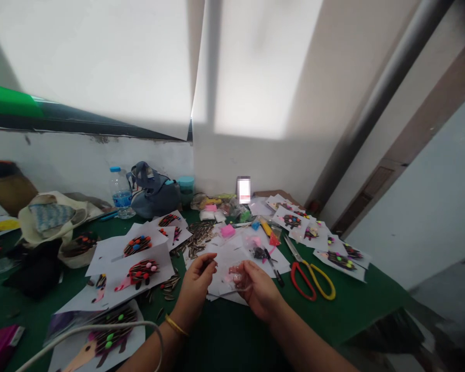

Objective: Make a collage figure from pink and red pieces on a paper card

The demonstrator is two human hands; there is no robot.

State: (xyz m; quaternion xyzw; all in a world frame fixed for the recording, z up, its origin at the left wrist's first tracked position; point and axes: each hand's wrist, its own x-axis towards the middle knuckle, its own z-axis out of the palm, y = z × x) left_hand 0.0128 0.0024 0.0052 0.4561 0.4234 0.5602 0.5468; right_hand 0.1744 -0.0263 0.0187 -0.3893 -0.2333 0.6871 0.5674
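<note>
My left hand (201, 274), with a yellow bangle at the wrist, is closed in a pinch over the white papers; what its fingers hold is too small to make out. Close by on the right, my right hand (256, 287) grips a clear plastic bag (234, 279) between thumb and fingers. Under both hands lie white paper sheets (217, 258). Beyond the left hand is a heap of striped seeds (199, 237). A pink block (228, 231) and a black pen (275, 268) rest on the papers.
Scissors (312, 276) with red and yellow handles lie at the right. Decorated paper pictures (145, 271) are spread on the left, more (339, 258) on the right. A water bottle (121, 194), a blue-grey bag (155, 191) and a phone (244, 190) stand at the back. A white cable (101, 327) crosses the lower left.
</note>
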